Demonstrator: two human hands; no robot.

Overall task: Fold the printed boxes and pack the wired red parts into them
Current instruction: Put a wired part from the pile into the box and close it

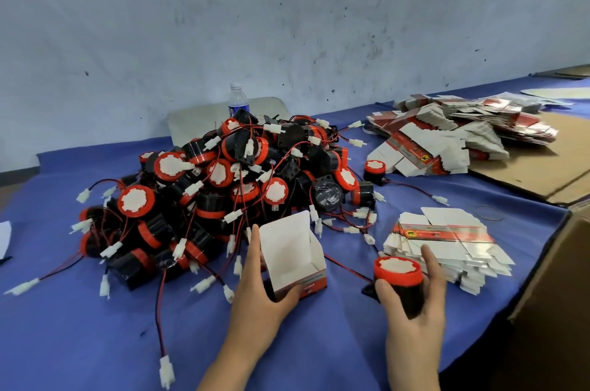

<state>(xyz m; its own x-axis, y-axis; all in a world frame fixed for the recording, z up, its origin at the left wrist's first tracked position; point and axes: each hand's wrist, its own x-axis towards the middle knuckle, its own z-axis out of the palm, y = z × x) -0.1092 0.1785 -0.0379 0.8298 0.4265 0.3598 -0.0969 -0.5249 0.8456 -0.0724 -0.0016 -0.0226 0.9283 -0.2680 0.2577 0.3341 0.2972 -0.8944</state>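
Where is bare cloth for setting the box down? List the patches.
Bare cloth lies near left, bordered by the pile and the left hand; a smaller patch sits between that and the right hand. Crowded: wires trail before the pile, and the flat stack fills the right.
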